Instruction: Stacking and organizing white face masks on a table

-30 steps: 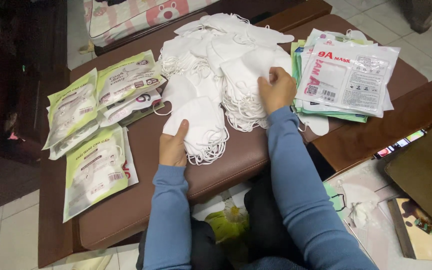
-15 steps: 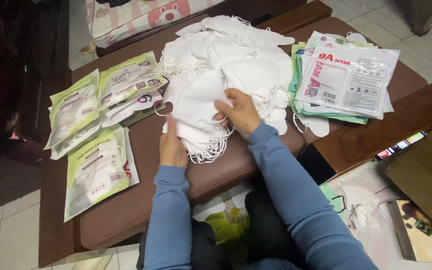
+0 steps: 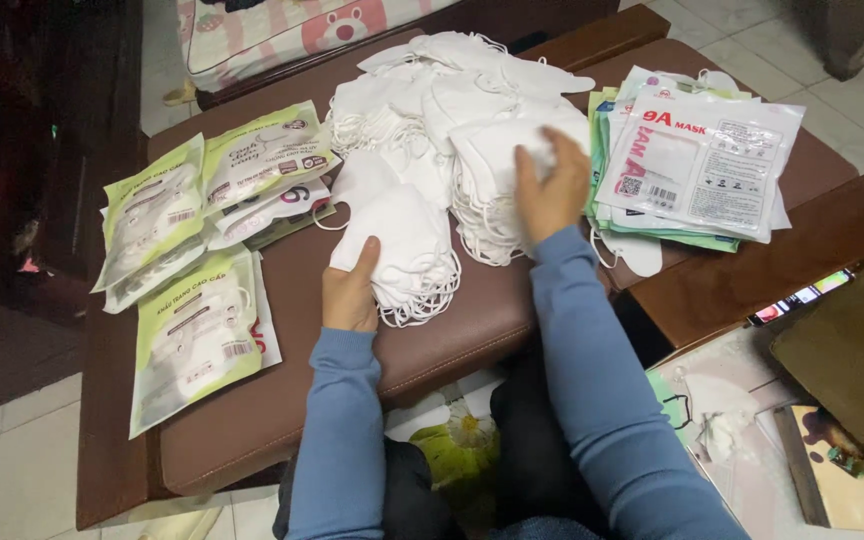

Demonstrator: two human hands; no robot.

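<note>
The left hand grasps a small stack of white masks lying on the brown bench, thumb on top. The right hand lies spread and unclenched on the big heap of white masks just behind that stack, fingers on the top mask; whether it pinches one cannot be told. Left of the stack lie green packets in a loose row. Right of the heap, just beside the right hand, sits a pile of white packets, one loose mask poking out beneath it.
</note>
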